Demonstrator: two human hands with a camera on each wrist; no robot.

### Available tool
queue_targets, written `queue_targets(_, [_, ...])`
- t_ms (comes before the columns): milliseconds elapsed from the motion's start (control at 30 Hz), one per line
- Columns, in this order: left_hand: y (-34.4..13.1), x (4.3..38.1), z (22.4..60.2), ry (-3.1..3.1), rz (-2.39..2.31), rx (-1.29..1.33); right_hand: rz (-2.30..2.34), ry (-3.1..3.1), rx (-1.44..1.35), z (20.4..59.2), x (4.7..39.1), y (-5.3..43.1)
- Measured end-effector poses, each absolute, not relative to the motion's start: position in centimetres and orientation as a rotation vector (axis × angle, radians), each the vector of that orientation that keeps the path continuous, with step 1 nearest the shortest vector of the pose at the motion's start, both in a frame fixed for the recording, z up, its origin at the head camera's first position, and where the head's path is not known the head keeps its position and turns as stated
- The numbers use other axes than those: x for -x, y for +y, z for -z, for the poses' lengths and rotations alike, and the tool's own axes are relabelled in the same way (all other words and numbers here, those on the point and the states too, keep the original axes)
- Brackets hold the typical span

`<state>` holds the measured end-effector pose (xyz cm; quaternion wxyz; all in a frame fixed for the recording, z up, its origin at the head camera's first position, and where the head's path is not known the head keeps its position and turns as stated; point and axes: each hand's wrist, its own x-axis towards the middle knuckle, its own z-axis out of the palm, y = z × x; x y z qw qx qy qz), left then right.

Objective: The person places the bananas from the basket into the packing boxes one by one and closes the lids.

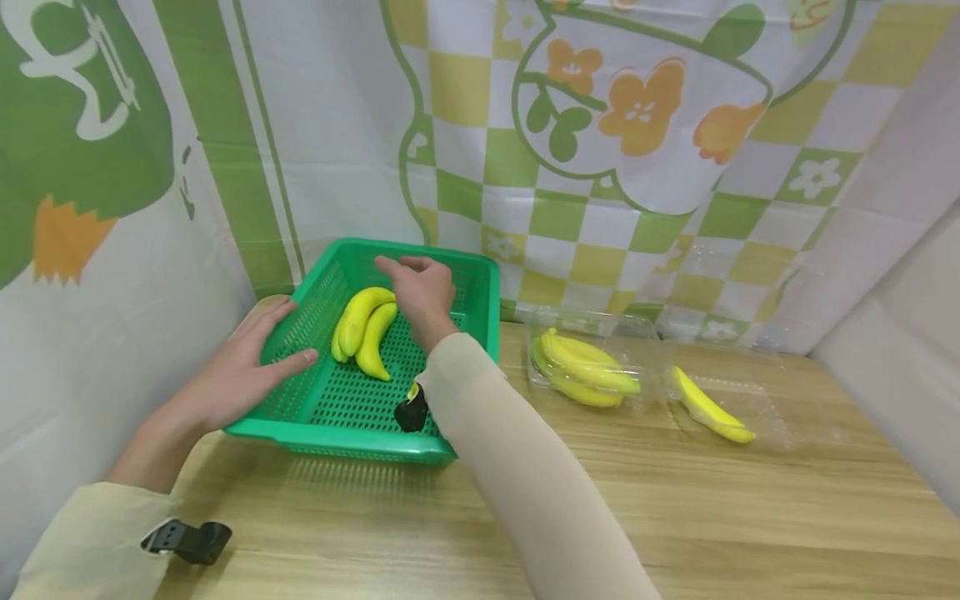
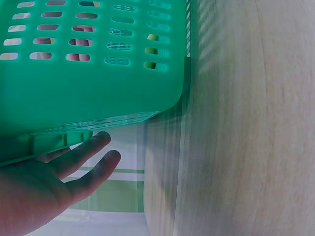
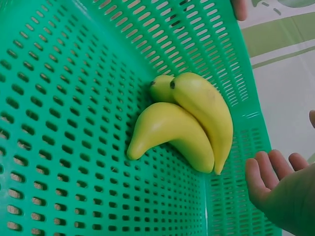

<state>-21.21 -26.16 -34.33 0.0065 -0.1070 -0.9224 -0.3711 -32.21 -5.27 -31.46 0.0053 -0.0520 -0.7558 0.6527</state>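
Note:
A green perforated basket (image 1: 337, 437) stands on the wooden table with yellow bananas (image 1: 372, 343) lying together against its left side. Along the basket's left rim rests my left hand (image 1: 238, 375), thumb over the inner side and fingers outside the wall. From below, the left wrist view shows those fingers (image 2: 81, 156) straight and spread under the rim. My right hand (image 1: 426, 293) hovers above the basket, to the right of the bananas, fingers loosely bent and holding nothing. In the right wrist view, the bananas (image 3: 170, 130) lie beyond the relaxed right hand (image 3: 290, 191).
Right of the basket, a clear plastic box (image 1: 536, 379) holds more bananas (image 1: 585, 364). Farther right, a single banana (image 1: 708, 408) lies in another clear plastic container (image 1: 757, 392). A patterned curtain (image 1: 465, 200) hangs behind, and white walls close in the sides.

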Motion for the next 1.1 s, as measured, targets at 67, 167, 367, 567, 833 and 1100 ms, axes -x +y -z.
queue_targets(67, [-26.2,21.2,34.3,-2.884,1.166,0.335,-2.052,-2.381,0.197,31.5,32.2,-5.3])
queue_targets(167, [-26.2,21.2,34.2,-2.889,1.160,0.330,-2.035,-2.428,0.258,31.7,32.1,-5.5])
queue_targets(367, [-26.3,21.2,34.2,-2.891,1.157,0.334,-1.994,-2.535,0.335,32.2,32.1,-5.8])
queue_targets(567, [-26.1,21.2,34.1,-2.902,1.148,0.326,-2.053,-2.560,0.321,32.7,32.0,-6.0])
queue_targets(833, [-26.1,21.3,34.1,-2.899,1.150,0.325,-1.994,-2.663,0.276,33.0,31.9,-6.1])
queue_targets(1100, [-26.1,21.3,34.1,-2.898,1.165,0.323,-1.841,-2.838,0.270,33.0,31.6,-6.2])
